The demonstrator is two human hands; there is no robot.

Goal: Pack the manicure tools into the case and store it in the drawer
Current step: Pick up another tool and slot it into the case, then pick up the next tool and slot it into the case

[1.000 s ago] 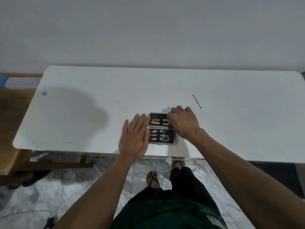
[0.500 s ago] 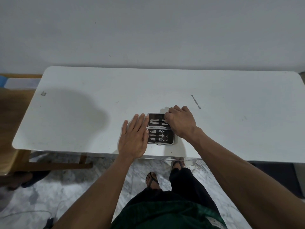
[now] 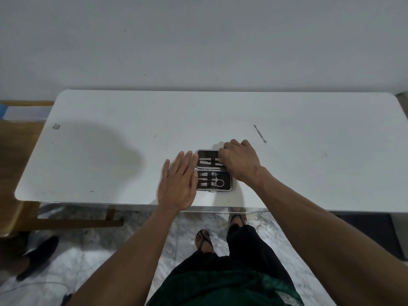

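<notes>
Currently case [image 3: 213,170] lies open near the front edge of the white table [image 3: 110,133]. My left hand [image 3: 178,184] rests flat, fingers spread, beside it; right hand [image 3: 239,163] curled over its far half, same as before. Loose pusher [image 3: 260,134] sits apart, right. Grey wall, marble floor.

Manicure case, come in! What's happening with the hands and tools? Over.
Left hand flat, bracing open case. Right hand curled over its far half, grip unclear. One loose tool on table.
</notes>
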